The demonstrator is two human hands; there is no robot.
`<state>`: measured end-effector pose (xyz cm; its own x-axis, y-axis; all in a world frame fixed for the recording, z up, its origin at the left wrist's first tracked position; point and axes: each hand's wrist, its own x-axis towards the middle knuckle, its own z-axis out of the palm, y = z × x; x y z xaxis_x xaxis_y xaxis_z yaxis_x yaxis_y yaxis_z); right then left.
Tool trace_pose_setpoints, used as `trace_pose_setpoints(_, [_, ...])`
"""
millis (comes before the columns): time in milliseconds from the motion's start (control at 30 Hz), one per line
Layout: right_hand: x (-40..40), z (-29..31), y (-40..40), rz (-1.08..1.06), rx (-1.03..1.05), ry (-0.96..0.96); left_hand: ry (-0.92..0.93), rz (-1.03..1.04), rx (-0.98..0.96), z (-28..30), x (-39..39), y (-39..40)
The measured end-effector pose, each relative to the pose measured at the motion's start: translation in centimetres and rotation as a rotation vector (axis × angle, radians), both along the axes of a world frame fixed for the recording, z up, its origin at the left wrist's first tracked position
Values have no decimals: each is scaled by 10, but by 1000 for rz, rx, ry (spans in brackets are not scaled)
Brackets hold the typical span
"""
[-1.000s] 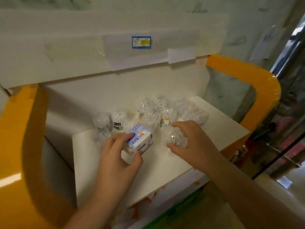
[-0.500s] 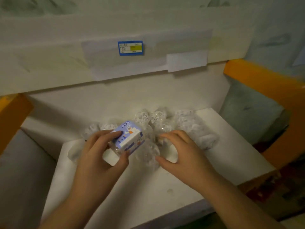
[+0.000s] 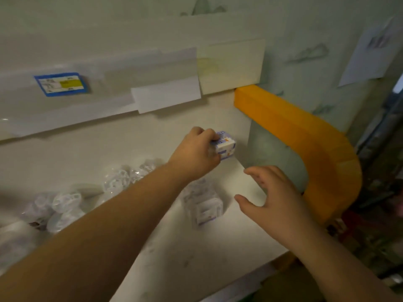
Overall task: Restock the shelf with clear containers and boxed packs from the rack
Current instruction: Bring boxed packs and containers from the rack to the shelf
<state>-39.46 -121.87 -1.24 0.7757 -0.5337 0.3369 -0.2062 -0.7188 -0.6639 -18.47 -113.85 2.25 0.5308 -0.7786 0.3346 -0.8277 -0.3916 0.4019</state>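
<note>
head view: step in hand looks like placing a boxed pack, not fetching. left hand is closed around a small blue-and-white boxed pack, fingers over the top and left side, right face of the box exposed. box sits at the far right back corner of the white shelf, close to the back wall; can't tell if its base is touching the board or just above it.

right hand is open, empty, fingers spread, palm down over the right edge of the shelf, well clear of the box and just right of a clear container standing mid-shelf. more clear containers are clustered along the back left, blurred, count not readable. the left forearm crosses over them.

orange frame curves round the right end of the shelf, just beyond the box. blue price label on the strip above.

judgement: next move calls for seating the box flat against the corner, then letting go by lifting the fingers straight up so it doesn't tip. drawing the arm back needs care, since the forearm is right over the light containers and could knock them. right hand is placed to steady the standing container if needed.

task progress: shelf partly stocked, plenty of bare board at the front.
</note>
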Motion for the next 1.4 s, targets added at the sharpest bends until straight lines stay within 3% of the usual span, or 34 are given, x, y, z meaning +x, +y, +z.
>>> trace_pose_setpoints(267, [-3,-10,-11,36,21,30,-158,28,438,-35,24,-44])
trace_pose_setpoints(433, [3,-13,-14,59,24,55,-217,88,510,-29,23,-44])
trace_pose_setpoints(600, [18,-9,-18,99,3,29,-106,161,348,-16,8,-14])
trace_pose_setpoints(800, [51,-6,0,229,59,-25,-169,315,27,1,-28,77])
trace_pose_setpoints(967, [75,9,43,382,35,-73,-204,485,-33,20,-60,166])
trace_pose_setpoints(1233, [86,41,155,537,-11,-129,-225,797,-69,36,-119,331])
trace_pose_setpoints(1400, [65,45,264,620,39,-117,-183,867,-174,30,-166,431])
